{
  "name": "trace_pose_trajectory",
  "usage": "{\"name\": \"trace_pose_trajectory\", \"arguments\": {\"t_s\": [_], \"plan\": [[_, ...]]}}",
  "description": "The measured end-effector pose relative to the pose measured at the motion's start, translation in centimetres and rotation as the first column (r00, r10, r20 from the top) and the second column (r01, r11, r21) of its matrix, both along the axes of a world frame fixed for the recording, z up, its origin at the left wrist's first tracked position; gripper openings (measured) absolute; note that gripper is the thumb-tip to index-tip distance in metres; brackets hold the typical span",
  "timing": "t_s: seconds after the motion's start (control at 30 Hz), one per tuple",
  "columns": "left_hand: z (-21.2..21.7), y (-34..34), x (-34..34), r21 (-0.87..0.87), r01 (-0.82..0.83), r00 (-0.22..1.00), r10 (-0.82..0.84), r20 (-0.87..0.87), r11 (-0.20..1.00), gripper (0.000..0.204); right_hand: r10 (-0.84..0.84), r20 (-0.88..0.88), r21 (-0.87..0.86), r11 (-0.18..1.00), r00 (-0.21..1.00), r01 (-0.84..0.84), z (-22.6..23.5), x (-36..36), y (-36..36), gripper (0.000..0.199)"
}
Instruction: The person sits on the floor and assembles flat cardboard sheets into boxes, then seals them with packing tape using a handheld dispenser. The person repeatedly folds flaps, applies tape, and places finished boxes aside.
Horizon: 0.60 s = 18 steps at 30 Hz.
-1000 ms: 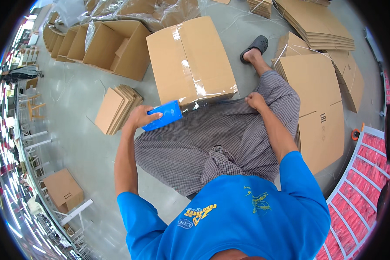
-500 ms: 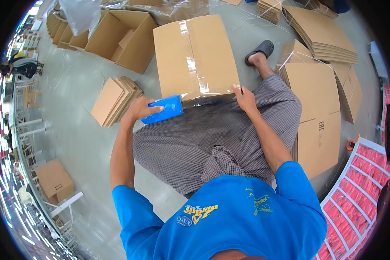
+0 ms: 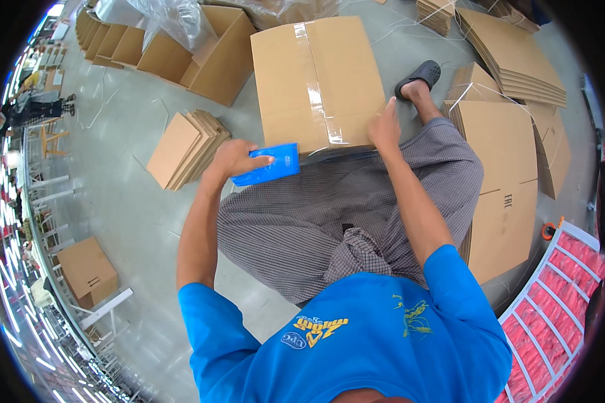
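A closed brown cardboard box (image 3: 284, 87) stands on the floor in front of my legs. A strip of clear tape (image 3: 314, 94) runs along its top seam and reaches the near edge. My left hand (image 3: 234, 160) is closed around a blue, flat-sided tape dispenser (image 3: 279, 164), with the thumb lying on top. The dispenser is by the box's near left corner. My right hand (image 3: 384, 127) is at the near right corner, its fingers stretched out away from me along the box's edge. It holds nothing that I can see.
A stack of small cardboard pieces (image 3: 175, 151) lies left of the box. Behind are open cartons (image 3: 215, 60) with clear plastic. Flattened cartons (image 3: 501, 144) are stacked beyond my right leg. A rack of pink packages (image 3: 551, 302) stands at lower right, another box (image 3: 87, 265) at lower left.
My right hand has gone from gripping the box's near right corner to stretched fingers along its side. The left hand still holds the dispenser by the box. The whole view has shifted slightly.
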State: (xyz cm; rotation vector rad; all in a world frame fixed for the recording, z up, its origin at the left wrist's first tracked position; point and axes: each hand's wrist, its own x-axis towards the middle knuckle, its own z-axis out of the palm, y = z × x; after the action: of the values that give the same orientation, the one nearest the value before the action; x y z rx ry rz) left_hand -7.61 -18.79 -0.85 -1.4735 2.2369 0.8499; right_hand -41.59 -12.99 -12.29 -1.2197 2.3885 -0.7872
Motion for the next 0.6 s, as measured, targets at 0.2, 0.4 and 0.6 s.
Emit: {"name": "trace_pose_trajectory", "arguments": {"t_s": [0.2, 0.4, 0.6], "plan": [[0.9, 0.6, 1.9, 0.085, -0.050, 0.999, 0.050, 0.002, 0.995, 0.067, -0.155, -0.117, 0.080, 0.983, 0.981, 0.165, 0.1, 1.4, -1.6, 0.060], [1.3, -0.1, 10.3, 0.048, -0.092, 0.995, 0.090, 0.046, 0.995, 0.061, -0.122, -0.159, 0.072, 0.988, 0.980, 0.134, 0.1, 1.1, -1.3, 0.058], [0.4, -1.0, 15.6, 0.069, -0.147, 0.969, 0.130, 0.210, 0.987, 0.066, -0.125, -0.179, 0.104, 0.984, 0.976, 0.145, -0.2, 1.3, -1.4, 0.056]]}}
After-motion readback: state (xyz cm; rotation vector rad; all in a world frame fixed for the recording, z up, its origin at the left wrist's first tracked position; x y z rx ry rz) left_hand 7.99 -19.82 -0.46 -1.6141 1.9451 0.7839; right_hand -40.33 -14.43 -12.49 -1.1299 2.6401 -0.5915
